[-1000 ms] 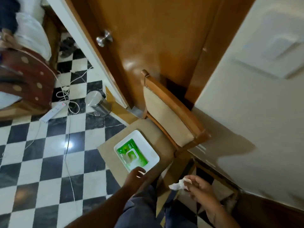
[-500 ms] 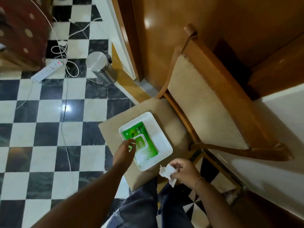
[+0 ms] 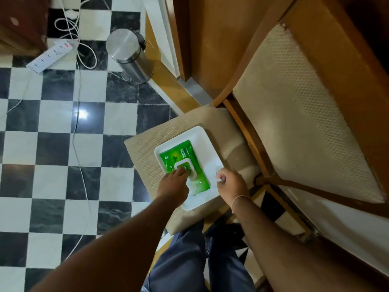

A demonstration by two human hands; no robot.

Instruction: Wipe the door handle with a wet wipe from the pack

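Pack (image 3: 183,163): green, lay in white tray (image 3: 210,150) on chair seat (image 3: 147,148); print read "Multi-Use", "40".
Left hand (image 3: 174,185): fingertips pressed on pack's flap, nothing gripped.
Right hand (image 3: 231,183): grip curled closed on white wipe (image 3: 219,180), over tray's edge.

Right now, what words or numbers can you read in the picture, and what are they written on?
"Multi-Use": on the green wet wipe pack, along its side.
"40": on the same pack, near its far corner; the tiny word under it is too small to read.
Lid label on the pack: partly under the left hand, too blurred to read.
Power strip on the floor: red marks only, no readable text.
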